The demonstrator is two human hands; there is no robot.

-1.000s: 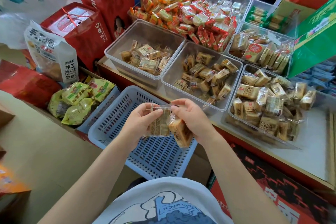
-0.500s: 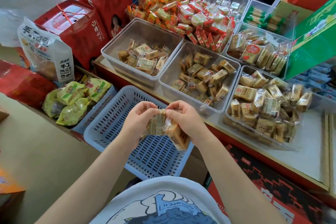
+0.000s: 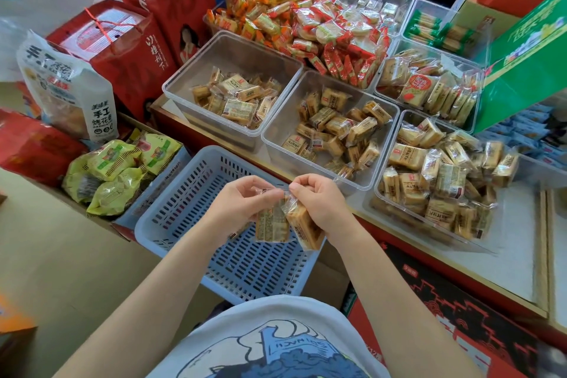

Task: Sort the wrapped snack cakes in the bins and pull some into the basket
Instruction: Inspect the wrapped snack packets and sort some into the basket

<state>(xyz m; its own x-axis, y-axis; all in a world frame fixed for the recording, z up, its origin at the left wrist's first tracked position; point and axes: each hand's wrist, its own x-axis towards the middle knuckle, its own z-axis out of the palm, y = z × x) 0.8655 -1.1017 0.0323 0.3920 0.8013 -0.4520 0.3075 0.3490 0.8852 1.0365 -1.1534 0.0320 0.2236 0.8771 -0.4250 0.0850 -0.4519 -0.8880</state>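
Left hand point(image 3: 242, 204): pinches a clear-wrapped brown snack cake point(image 3: 271, 224) above the blue slotted plastic basket point(image 3: 184, 209).
Right hand point(image 3: 319, 202): pinches a second wrapped cake point(image 3: 305, 228), touching the first.

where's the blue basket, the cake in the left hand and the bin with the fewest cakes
blue basket point(image 3: 184, 209): head view, on its slotted left wall.
cake in the left hand point(image 3: 271, 225): head view, on the printed face of its wrapper.
bin with the fewest cakes point(image 3: 242, 54): head view, on its bare clear back wall.
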